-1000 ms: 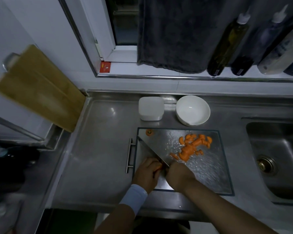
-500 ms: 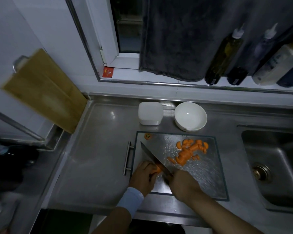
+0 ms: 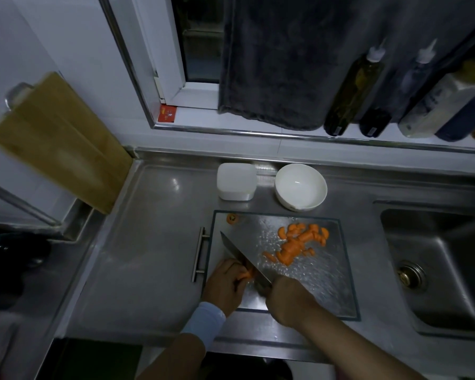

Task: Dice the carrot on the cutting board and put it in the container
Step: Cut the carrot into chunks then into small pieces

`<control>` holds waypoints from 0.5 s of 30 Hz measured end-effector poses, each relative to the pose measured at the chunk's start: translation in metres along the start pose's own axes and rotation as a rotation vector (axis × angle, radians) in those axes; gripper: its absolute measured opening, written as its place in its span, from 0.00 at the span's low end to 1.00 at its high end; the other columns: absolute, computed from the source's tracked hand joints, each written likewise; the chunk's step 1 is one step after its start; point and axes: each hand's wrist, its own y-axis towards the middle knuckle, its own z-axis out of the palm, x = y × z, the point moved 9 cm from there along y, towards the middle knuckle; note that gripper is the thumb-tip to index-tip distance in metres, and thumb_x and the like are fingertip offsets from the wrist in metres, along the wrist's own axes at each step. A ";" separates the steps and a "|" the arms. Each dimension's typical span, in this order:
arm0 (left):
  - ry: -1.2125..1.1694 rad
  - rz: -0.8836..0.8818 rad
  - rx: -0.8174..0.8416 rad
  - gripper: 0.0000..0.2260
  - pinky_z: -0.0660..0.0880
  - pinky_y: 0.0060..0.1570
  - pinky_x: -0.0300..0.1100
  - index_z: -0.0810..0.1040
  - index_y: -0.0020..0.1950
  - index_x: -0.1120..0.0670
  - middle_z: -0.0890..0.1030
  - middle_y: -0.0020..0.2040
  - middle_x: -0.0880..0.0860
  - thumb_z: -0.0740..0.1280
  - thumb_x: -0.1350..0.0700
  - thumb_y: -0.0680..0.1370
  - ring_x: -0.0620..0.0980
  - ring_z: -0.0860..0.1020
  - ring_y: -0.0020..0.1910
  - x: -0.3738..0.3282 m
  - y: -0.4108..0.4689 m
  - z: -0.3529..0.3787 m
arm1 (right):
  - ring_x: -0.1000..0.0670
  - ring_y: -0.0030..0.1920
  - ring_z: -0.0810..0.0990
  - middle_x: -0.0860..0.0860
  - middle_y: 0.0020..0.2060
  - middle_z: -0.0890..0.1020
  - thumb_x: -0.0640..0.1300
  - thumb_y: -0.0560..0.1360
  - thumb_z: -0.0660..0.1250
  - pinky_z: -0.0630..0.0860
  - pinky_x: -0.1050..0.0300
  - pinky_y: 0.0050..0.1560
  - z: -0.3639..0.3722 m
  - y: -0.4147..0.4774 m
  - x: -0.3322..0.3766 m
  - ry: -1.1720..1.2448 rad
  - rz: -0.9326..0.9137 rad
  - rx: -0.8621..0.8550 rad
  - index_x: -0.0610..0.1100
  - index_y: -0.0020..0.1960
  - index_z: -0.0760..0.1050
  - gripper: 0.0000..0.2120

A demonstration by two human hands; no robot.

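**Knife set on the carrot at the board's near left corner**

The left hand (image 3: 225, 283) curls its fingers around a short carrot piece (image 3: 246, 274), pinning it to the glass cutting board (image 3: 321, 286). The right hand (image 3: 288, 300) is clenched around the handle of a kitchen knife (image 3: 240, 259). The blade runs diagonally away to the left and sits against the carrot just beside the left fingertips. A heap of cut carrot pieces (image 3: 299, 242) lies at the far right of the board, and a carrot end (image 3: 232, 218) sits alone at the far left corner. Behind the board, a white plastic container (image 3: 236, 181) and a white bowl (image 3: 300, 186) stand side by side on the steel counter (image 3: 148, 242).
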 end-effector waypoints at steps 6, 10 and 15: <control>0.000 -0.048 0.032 0.04 0.64 0.49 0.23 0.79 0.44 0.50 0.77 0.47 0.45 0.71 0.57 0.71 0.40 0.72 0.48 0.008 0.000 0.003 | 0.42 0.59 0.78 0.40 0.59 0.79 0.41 0.80 0.58 0.76 0.53 0.59 -0.001 0.004 0.012 -0.020 0.008 0.051 0.35 0.62 0.74 0.15; -0.010 -0.049 0.035 0.04 0.62 0.50 0.21 0.79 0.45 0.51 0.77 0.48 0.46 0.70 0.58 0.72 0.40 0.72 0.48 0.009 -0.001 0.004 | 0.44 0.59 0.78 0.41 0.58 0.79 0.42 0.81 0.57 0.75 0.53 0.60 -0.003 0.010 0.017 -0.026 -0.010 0.062 0.36 0.62 0.74 0.15; -0.013 -0.039 0.019 0.04 0.61 0.51 0.20 0.79 0.46 0.51 0.77 0.48 0.46 0.71 0.58 0.72 0.34 0.68 0.47 0.008 0.000 0.001 | 0.43 0.61 0.77 0.40 0.60 0.78 0.42 0.83 0.54 0.70 0.55 0.63 0.001 0.014 0.026 -0.062 -0.076 0.055 0.35 0.61 0.75 0.15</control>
